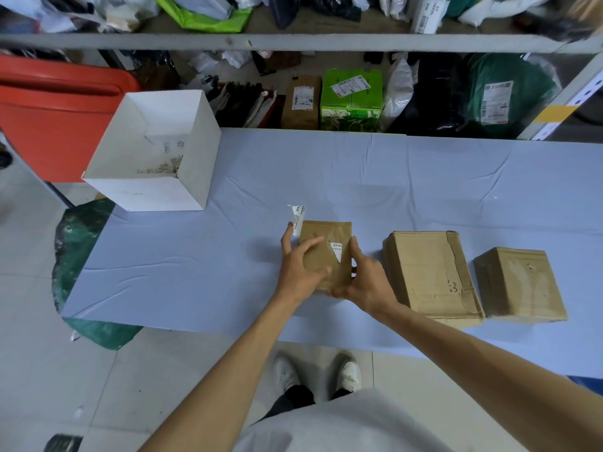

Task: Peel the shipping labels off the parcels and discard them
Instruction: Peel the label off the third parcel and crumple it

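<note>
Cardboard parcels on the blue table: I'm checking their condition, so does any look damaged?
Yes. The middle brown cardboard parcel is crumpled, its right edge torn and creased. The small held parcel keeps a torn white label scrap.

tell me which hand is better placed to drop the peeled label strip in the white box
Left. The left hand already pinches the peeled label strip, and the white box sits on its side of the table. The right hand is busy steadying the small parcel, farther from the box.
</note>
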### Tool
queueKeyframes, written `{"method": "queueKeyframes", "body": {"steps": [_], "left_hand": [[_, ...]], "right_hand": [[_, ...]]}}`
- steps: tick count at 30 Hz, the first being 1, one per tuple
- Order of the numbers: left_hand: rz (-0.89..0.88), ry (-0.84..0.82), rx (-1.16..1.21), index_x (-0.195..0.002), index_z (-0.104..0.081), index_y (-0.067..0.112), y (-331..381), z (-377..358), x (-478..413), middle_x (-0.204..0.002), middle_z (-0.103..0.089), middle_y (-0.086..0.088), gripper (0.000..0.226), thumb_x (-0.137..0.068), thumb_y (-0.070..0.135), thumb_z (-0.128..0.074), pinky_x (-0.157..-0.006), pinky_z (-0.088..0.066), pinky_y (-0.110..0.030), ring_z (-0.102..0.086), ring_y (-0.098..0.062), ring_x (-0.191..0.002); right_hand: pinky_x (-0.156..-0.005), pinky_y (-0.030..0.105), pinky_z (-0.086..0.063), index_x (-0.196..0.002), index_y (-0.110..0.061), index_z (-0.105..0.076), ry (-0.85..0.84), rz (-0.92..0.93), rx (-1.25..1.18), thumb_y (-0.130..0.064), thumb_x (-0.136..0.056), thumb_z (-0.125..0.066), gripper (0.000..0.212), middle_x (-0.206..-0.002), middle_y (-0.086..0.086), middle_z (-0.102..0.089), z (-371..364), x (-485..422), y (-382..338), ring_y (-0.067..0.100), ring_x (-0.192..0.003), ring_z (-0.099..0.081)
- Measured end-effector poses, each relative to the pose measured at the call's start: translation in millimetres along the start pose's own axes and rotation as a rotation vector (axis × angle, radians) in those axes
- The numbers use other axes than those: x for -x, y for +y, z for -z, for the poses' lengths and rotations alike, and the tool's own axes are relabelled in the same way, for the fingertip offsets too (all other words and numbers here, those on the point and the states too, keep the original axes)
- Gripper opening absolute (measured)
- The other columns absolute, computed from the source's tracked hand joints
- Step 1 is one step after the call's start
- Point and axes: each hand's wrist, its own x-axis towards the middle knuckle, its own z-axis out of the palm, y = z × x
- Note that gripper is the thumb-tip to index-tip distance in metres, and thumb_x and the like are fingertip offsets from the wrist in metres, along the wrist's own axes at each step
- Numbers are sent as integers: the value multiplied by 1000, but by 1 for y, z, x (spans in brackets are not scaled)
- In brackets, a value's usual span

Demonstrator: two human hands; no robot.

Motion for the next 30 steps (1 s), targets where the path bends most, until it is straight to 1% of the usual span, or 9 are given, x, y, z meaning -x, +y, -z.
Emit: {"method": "queueKeyframes", "body": {"steps": [2, 8, 11, 15, 22, 25, 28, 29, 30], "left_hand": [[13, -22, 1, -122, -64, 20, 2, 1, -2, -156, -6, 5, 55, -72, 1, -77, -99, -42, -17, -42, -9, -133], [27, -23, 24, -115, -67, 20, 5, 0, -5, -154, -14, 3, 45, -74, 2, -76, -109, -39, -31, -38, -11, -136], [41, 2, 32, -111, -70, 20, 3, -2, -7, -153, -18, 5, 40, -75, 6, -77, -110, -39, -33, -36, -11, -137], [56, 56, -6, -103, -72, 24, 1, -5, -10, -150, -22, 7, 28, -78, 14, -77, -110, -37, -31, -37, -12, -135], [86, 54, -8, -94, -74, 24, 2, -3, -12, -146, -26, 7, 21, -75, 17, -79, -107, -41, -32, -43, -11, -128], [75, 75, 24, -85, -74, 21, -1, -2, -12, -144, -29, 5, 16, -73, 10, -78, -103, -42, -24, -51, -2, -122], [40, 84, 9, -93, -70, 21, -3, -2, -12, -143, -33, 0, 26, -73, 5, -76, -87, -37, 1, -50, 26, -96], [32, 77, -4, -98, -70, 23, -3, -1, -12, -143, -32, 0, 31, -73, 5, -76, -87, -36, 2, -48, 27, -98], [30, 67, -15, -103, -70, 24, -2, -2, -13, -144, -31, 0, 34, -74, 5, -75, -94, -38, -3, -48, 21, -107]], "right_hand": [[-74, 45, -58, -147, -15, -21, 3, 7, -2, -21, -58, -90, 113, -105, 6, -68, 0, 0, -1, 22, -87, -67], [-74, 47, -57, -153, -19, -10, 20, -1, 4, -21, -58, -89, 123, -104, 12, -68, -3, 4, -2, 28, -90, -66], [-75, 47, -57, -153, -19, -8, 15, 14, 5, -19, -59, -89, 124, -105, 12, -67, -3, 4, -2, 28, -91, -66], [-78, 37, -58, -154, -20, -6, 12, 32, 0, -18, -59, -90, 126, -111, 2, -67, -3, 5, -4, 18, -92, -65], [-81, 39, -57, -155, -21, -1, -13, 59, 25, -18, -62, -89, 128, -116, 2, -65, -1, 5, -7, 20, -95, -65], [-81, 38, -57, -154, -21, -1, -30, 63, 19, -15, -62, -88, 128, -116, 2, -66, 0, 4, -7, 20, -94, -66], [-81, 38, -57, -154, -19, -2, -30, 49, 17, -15, -61, -88, 127, -116, 2, -66, 0, 4, -7, 20, -93, -66], [-81, 38, -57, -154, -19, -2, -32, 46, 12, -15, -61, -88, 127, -116, 2, -66, 0, 3, -7, 19, -93, -66], [-81, 38, -57, -154, -19, -2, -33, 42, 9, -15, -61, -88, 127, -116, 2, -66, 0, 3, -7, 19, -93, -66]]}}
